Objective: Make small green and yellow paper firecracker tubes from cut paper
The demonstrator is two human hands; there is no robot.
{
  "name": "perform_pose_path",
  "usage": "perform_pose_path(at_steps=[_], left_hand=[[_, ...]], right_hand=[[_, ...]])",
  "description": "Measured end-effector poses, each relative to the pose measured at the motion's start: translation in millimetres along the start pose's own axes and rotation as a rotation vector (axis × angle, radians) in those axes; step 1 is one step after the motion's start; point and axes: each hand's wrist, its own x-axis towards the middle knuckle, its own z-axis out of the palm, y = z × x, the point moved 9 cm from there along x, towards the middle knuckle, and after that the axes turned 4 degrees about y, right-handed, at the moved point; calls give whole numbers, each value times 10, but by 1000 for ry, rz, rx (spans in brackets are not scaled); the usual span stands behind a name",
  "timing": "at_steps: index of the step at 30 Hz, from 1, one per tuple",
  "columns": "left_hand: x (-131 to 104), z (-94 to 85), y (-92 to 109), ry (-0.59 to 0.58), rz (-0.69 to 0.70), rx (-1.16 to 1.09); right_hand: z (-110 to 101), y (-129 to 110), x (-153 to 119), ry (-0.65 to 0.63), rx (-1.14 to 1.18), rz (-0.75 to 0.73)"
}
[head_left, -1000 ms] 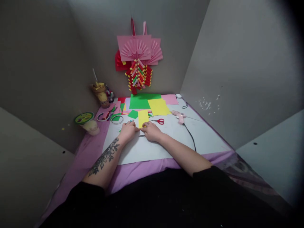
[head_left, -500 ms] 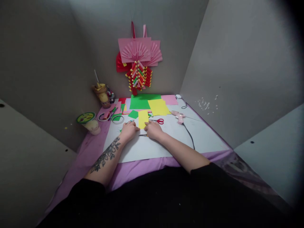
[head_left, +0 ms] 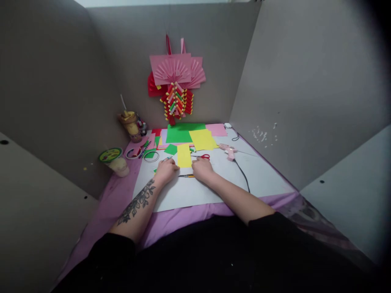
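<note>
A narrow yellow paper strip (head_left: 184,156) lies on the white work sheet between my hands. My left hand (head_left: 166,170) is closed at its lower left edge, thumb against the paper. At the right edge, my right hand (head_left: 203,168) is curled with its fingertips at the paper. Just below the strip is a craft knife (head_left: 186,176) with a yellow-orange handle, partly covered by my right hand. Red-handled scissors (head_left: 205,156) lie right behind that hand. Something small and teal shows at my left fingers; I cannot make out what it is.
Green sheet (head_left: 185,133) and larger yellow sheet (head_left: 202,140) lie at the back. A pink glue gun (head_left: 230,153) with a black cord is at right. Tape rolls, including one ring (head_left: 152,156), and a lidded cup (head_left: 117,162) stand left. Paper decorations (head_left: 175,77) hang on the wall.
My right hand has slid right, off the strip's surface to its edge, uncovering more of the strip and the craft knife. My left hand stays nearly in place. The view has tilted up slightly.
</note>
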Motion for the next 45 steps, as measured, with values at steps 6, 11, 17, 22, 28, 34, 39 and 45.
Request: perform_pose_path(at_steps=[6,11,17,22,28,34,39,45], left_hand=[[74,-41,189,130,55,-54],[90,65,407,33,179,-67],[2,-17,274,-7,133,-36],[-82,-89,56,-39,47,-19],[-80,-95,21,12,53,-45],[-64,-81,-29,76,36,-53],[-45,-85,-62,113,2,-111],[-58,-85,-225,312,-142,-232]], right_hand=[[14,-17,12,0,-29,-28],[29,-41,25,2,-33,-51],[12,-30,10,14,-14,-50],[36,-27,16,10,9,-38],[2,143,5,97,207,55],[-79,-65,-105,80,545,-298],[20,-46,-112,-5,565,-300],[-23,272,-65,83,671,-163]])
